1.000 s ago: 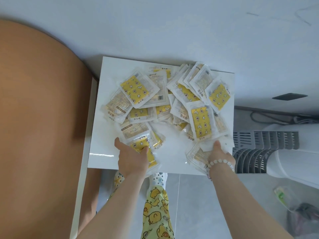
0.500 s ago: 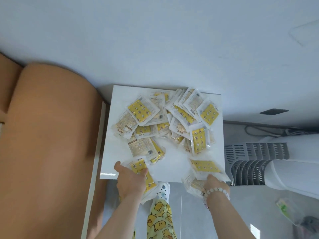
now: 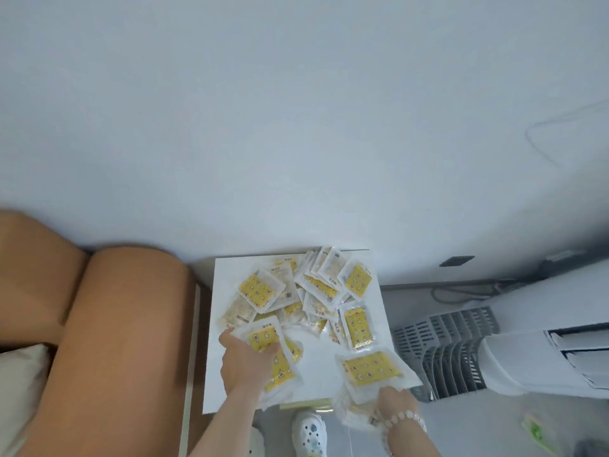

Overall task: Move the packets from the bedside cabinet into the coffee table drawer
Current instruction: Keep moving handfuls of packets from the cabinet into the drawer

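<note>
While the left hand [image 3: 244,364] grips packets [image 3: 263,338] beneath it, the right hand [image 3: 393,402] grips others [image 3: 369,366].

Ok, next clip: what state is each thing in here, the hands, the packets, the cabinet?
Left hand, grips a bunch of yellow-printed clear plastic packets over the cabinet's near edge.
Right hand, holds a second bunch, partly past the near right corner.
Loose pile of packets, overlapping, lying on the far part of the top.
White square bedside cabinet, top partly covered by packets.
</note>
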